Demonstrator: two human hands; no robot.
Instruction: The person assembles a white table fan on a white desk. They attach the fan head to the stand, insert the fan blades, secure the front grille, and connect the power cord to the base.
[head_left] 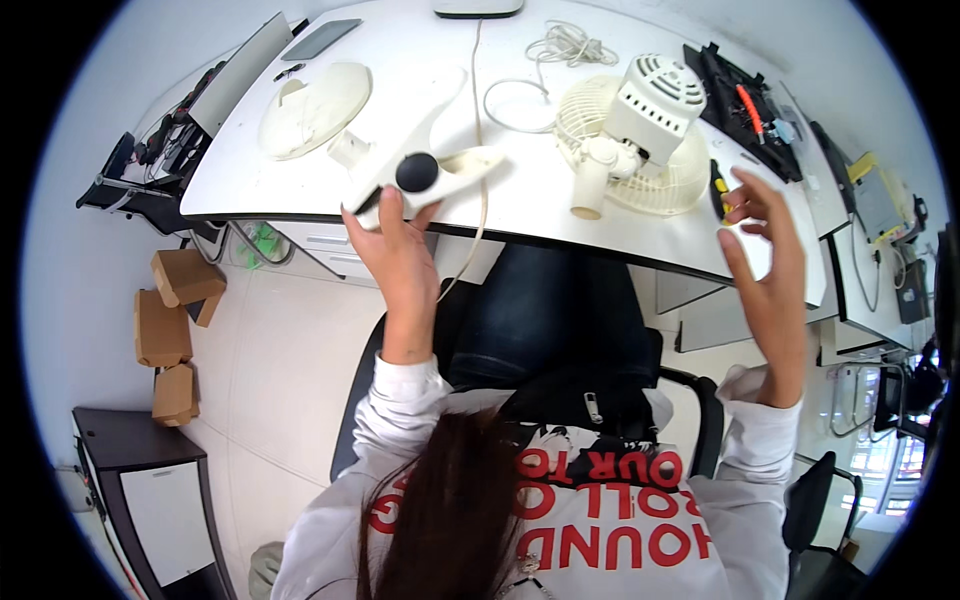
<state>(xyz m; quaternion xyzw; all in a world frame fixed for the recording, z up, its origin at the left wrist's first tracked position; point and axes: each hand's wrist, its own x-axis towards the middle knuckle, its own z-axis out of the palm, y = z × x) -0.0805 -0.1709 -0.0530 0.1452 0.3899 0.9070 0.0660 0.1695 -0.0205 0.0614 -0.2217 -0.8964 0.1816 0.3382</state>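
Note:
At the desk's front edge, my left hand grips the near end of a white plastic fan part. This part has splayed arms and a round black knob, and a pale cord runs beside it. To its right the fan head lies with its white motor housing uppermost, on its round wire cage. My right hand is raised over the right front edge, fingers apart and curved, holding nothing I can see. Just beyond its fingertips lies a yellow-and-black screwdriver, partly covered by them.
A round white fan base lies at the left of the white desk. A coiled pale cable is at the back. An open black tool case with an orange-handled tool stands at right. Cardboard boxes sit on the floor left.

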